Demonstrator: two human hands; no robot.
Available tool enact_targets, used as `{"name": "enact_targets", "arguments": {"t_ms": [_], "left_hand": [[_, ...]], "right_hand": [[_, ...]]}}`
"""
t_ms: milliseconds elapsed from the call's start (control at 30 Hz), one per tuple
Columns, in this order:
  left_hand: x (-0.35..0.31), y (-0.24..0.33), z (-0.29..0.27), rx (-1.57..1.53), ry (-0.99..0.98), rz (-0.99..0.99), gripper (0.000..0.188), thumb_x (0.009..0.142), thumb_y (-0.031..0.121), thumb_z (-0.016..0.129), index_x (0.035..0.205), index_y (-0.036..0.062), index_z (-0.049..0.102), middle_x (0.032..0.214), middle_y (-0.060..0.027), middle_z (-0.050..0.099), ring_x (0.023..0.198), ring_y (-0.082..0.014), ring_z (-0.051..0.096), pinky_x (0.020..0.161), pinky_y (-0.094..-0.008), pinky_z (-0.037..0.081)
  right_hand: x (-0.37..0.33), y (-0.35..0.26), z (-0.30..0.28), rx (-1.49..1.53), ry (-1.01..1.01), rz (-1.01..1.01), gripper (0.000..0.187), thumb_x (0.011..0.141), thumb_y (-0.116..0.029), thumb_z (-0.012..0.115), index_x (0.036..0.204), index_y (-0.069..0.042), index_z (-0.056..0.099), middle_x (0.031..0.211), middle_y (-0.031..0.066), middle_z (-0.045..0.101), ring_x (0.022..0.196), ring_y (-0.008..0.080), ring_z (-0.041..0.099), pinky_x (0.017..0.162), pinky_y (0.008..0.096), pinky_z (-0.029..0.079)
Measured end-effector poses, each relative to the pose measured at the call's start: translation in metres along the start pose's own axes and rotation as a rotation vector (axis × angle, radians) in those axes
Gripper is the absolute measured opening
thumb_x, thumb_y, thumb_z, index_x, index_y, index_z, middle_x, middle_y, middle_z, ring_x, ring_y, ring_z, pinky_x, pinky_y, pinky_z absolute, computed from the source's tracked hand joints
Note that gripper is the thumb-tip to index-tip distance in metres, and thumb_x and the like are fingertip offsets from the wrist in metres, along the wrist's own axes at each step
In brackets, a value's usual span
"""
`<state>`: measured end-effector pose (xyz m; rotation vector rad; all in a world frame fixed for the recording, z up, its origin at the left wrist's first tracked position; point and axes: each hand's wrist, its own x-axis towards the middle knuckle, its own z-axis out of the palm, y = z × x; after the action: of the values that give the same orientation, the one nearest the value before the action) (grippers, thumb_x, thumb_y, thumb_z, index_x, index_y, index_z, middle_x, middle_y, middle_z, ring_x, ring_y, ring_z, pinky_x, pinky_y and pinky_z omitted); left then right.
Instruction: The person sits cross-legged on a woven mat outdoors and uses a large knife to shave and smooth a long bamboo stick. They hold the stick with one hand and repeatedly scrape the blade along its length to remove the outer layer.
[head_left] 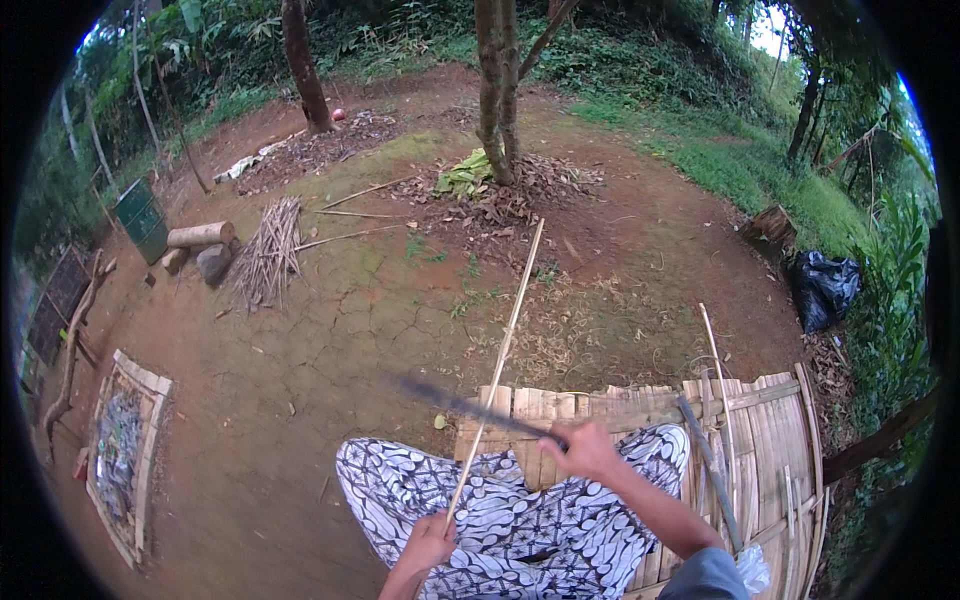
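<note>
My left hand (pixel 428 541) is closed round the lower end of a long pale bamboo strip (pixel 507 340), which slants up and away over my lap. In my right hand (pixel 586 450) is the handle of a long knife (pixel 465 403) with a dark blade, smeared by motion toward its tip. The blade crosses the strip at about its middle; whether they touch I cannot tell. Under both hands, black-and-white patterned cloth (pixel 520 535) covers my legs.
I sit on a slatted bamboo platform (pixel 765 430). On its right side lie a grey-green pole (pixel 712 470), another thin strip (pixel 716 345) and a clear plastic bag (pixel 752 568). Curled shavings (pixel 590 330) litter the ground ahead. A stick pile (pixel 270 250) lies left; a black bag (pixel 825 288) stands right.
</note>
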<state>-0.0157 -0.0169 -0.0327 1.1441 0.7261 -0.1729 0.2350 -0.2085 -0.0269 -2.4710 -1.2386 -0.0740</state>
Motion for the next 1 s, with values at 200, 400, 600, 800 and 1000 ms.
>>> {"name": "enact_targets", "arguments": {"t_ms": [200, 400, 600, 800, 1000], "left_hand": [[-0.014, 0.01, 0.003, -0.126, -0.136, -0.086, 0.042, 0.099, 0.037, 0.034, 0.067, 0.0095, 0.039, 0.048, 0.0023, 0.029, 0.036, -0.0082, 0.024, 0.034, -0.0264, 0.017], [-0.036, 0.0, -0.013, -0.025, -0.047, -0.102, 0.044, 0.1, 0.034, 0.031, 0.063, 0.0092, 0.037, 0.048, 0.0031, 0.026, 0.036, -0.0083, 0.022, 0.035, -0.0263, 0.019], [-0.03, 0.007, -0.009, -0.1, -0.081, -0.158, 0.035, 0.095, 0.026, 0.036, 0.064, 0.0109, 0.039, 0.045, 0.0028, 0.029, 0.035, -0.008, 0.026, 0.032, -0.0245, 0.019], [-0.009, 0.02, 0.014, -0.047, -0.063, 0.003, 0.041, 0.098, 0.033, 0.032, 0.065, 0.0101, 0.039, 0.045, 0.0029, 0.028, 0.035, -0.0088, 0.025, 0.033, -0.0251, 0.02], [0.016, 0.007, -0.005, 0.242, 0.098, 0.186, 0.037, 0.096, 0.028, 0.039, 0.072, 0.0029, 0.052, 0.051, -0.0048, 0.044, 0.04, -0.0163, 0.041, 0.039, -0.0309, 0.031]], "right_hand": [[-0.017, -0.022, -0.004, -0.031, -0.062, -0.322, 0.056, 0.085, -0.063, 0.045, 0.072, -0.013, 0.067, 0.048, 0.0042, 0.055, 0.038, 0.0185, 0.052, 0.041, 0.0352, 0.045], [0.029, 0.066, -0.022, 0.138, 0.162, 0.46, 0.053, 0.087, -0.051, 0.05, 0.078, -0.001, 0.066, 0.06, 0.0204, 0.059, 0.059, 0.036, 0.062, 0.06, 0.0455, 0.048], [0.015, 0.069, -0.002, 0.33, 0.266, 0.527, 0.052, 0.089, -0.045, 0.052, 0.076, 0.004, 0.063, 0.054, 0.0222, 0.054, 0.054, 0.0358, 0.061, 0.054, 0.0439, 0.046], [-0.018, -0.01, -0.007, 0.318, 0.092, 0.247, 0.045, 0.086, -0.047, 0.054, 0.078, -0.004, 0.064, 0.053, 0.0145, 0.056, 0.046, 0.0294, 0.059, 0.048, 0.0411, 0.047], [-0.03, -0.045, -0.022, 0.031, 0.102, -0.223, 0.046, 0.081, -0.054, 0.057, 0.064, -0.012, 0.058, 0.05, 0.0041, 0.056, 0.041, 0.0203, 0.056, 0.042, 0.0349, 0.045]]}}
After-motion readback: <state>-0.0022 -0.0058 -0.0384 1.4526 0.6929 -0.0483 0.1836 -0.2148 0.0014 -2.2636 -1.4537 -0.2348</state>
